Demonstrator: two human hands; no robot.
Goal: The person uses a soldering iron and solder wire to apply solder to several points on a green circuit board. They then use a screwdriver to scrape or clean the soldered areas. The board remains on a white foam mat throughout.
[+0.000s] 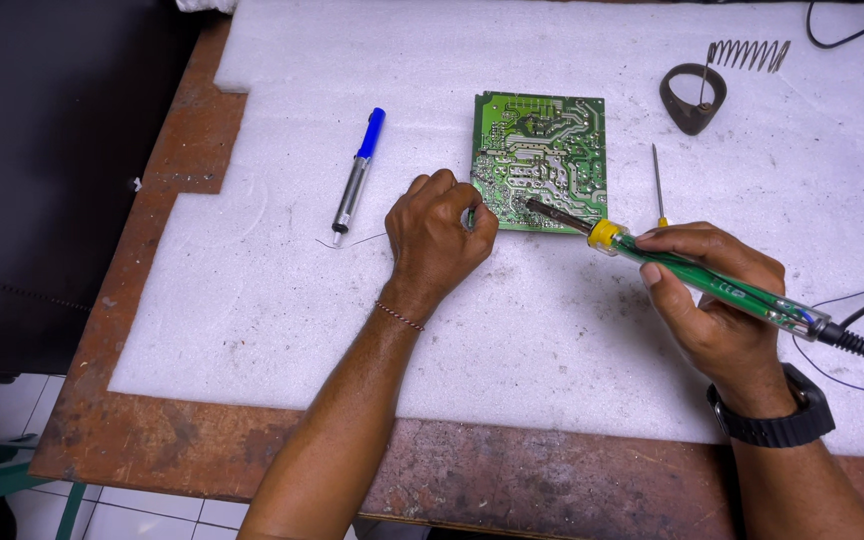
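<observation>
Both of the person's forearms were bare, with no sleeves reaching into sight. Just behind the left hand (439, 238), a thin bracelet (398, 316) of small pale beads or links circled the wrist, lying slightly slanted across it. Just behind the right hand (717, 300), a black wristwatch (774, 418) sat snug on the wrist; its band was broad, matte and dark, and its face was turned away from view, so only the strap and the edge of the case showed. No rings were to be seen on the fingers of either hand, and the nails were cut short.
</observation>
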